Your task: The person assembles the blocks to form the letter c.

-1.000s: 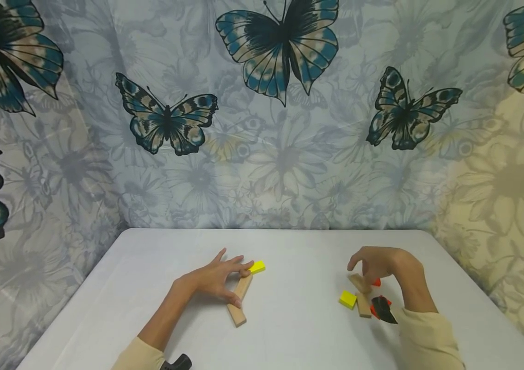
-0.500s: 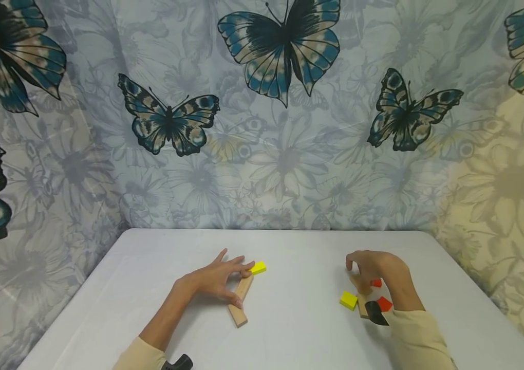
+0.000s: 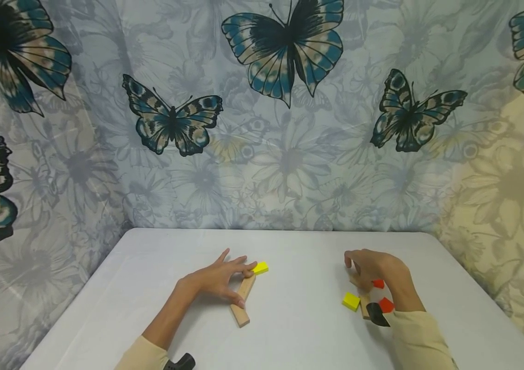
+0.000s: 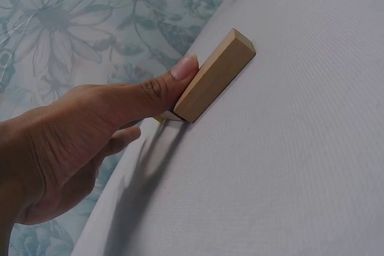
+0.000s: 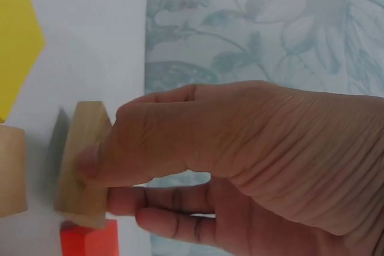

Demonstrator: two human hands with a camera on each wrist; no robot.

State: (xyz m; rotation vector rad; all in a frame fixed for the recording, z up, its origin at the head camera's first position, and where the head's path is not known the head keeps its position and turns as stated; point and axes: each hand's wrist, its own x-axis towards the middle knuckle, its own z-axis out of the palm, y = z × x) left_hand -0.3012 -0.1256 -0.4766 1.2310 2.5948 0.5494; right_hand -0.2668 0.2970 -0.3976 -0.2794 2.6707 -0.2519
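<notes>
My left hand [image 3: 216,280] spans a plain wooden block [image 3: 247,286], pinching it end to end between thumb and forefinger. The forefinger also reaches a yellow block [image 3: 260,267] at its far end. A second wooden block [image 4: 219,79] meets the near end at an angle, with the thumb touching the joint. On the right, my right hand [image 3: 375,267] pinches a small wooden block [image 5: 84,142], its thumb on the near face and the fingers behind. Another wooden block [image 5: 12,172] lies close by, partly covered by the wrist camera in the head view.
Around the right hand lie a yellow block [image 3: 351,301], a red block [image 3: 386,305] and a smaller-looking red block [image 3: 378,283]. All rest on a white table [image 3: 299,318]. A butterfly-patterned cloth [image 3: 289,169] hangs behind the table's far edge.
The right hand and wrist have shifted slightly left, uncovering more of the red blocks. The left hand holds its place on the wooden block; the whole head view has drifted a little.
</notes>
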